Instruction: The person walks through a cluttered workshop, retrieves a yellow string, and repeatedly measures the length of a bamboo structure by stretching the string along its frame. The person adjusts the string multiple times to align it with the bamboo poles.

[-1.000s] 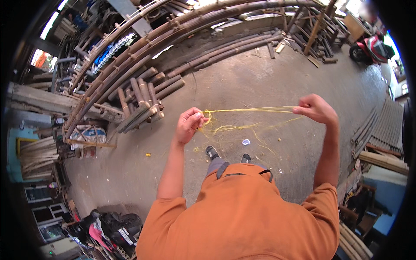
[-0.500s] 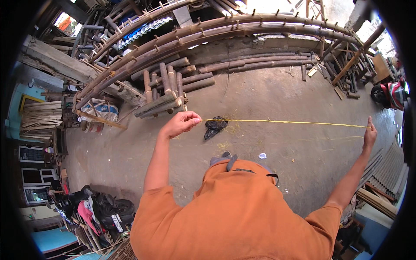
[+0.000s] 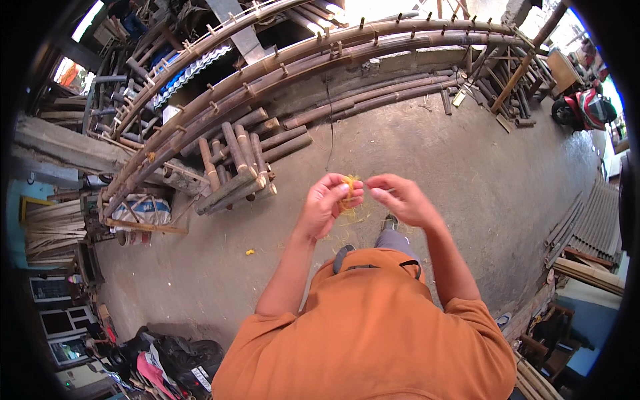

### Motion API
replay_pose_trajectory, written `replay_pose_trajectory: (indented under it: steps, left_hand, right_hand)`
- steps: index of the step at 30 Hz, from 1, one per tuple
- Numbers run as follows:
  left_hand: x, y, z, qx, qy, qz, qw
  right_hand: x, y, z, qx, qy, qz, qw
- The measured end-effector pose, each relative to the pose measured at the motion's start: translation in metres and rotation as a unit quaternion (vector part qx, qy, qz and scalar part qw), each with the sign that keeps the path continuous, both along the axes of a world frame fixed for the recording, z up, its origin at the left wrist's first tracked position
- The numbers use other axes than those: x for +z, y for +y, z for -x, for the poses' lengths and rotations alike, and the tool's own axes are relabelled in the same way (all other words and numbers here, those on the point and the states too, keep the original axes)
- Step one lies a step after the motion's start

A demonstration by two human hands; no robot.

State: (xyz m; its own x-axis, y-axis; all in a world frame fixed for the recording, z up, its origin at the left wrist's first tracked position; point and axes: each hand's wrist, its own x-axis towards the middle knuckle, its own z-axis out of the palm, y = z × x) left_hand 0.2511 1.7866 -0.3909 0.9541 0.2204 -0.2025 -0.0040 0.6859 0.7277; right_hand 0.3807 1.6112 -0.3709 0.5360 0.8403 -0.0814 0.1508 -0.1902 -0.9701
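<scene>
Since the earlier frame, the left hand (image 3: 321, 208) and right hand (image 3: 404, 202) had swung together mid-frame. I saw the left closed on bundled yellow string (image 3: 347, 193); the right was loosely curled, any hold unclear. I judged the string light, limp, tangle-prone, best pinched at its bundle. Far left, a sack's (image 3: 148, 209) contents were hidden.

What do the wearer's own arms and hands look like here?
The left hand and right hand are ungloved, and no watch or bracelet shows on either wrist. The forearms are bare below short, plain orange sleeves, which match the shirt.
</scene>
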Motion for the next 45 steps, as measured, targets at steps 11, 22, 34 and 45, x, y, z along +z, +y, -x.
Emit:
replay_pose_trajectory:
  steps: [11, 22, 34, 45]
  left_hand:
    - [-0.041, 0.0, -0.11, 0.107, 0.028, 0.034, 0.993]
    - [-0.031, 0.046, -0.225, 0.357, 0.015, 0.104, 0.928]
    - [-0.018, 0.073, -0.254, 0.449, 0.063, -0.075, 0.888]
    - [-0.006, 0.061, -0.313, 0.275, 0.05, -0.369, 0.886]
  right_hand:
    - [-0.055, 0.061, -0.09, -0.094, 0.446, -0.195, 0.868]
    - [-0.074, 0.082, -0.302, -0.165, 0.626, -0.292, 0.703]
    - [-0.053, 0.043, -0.446, -0.161, 0.254, -0.122, 0.946]
    - [-0.018, 0.119, -0.297, 0.073, 0.079, -0.03, 0.994]
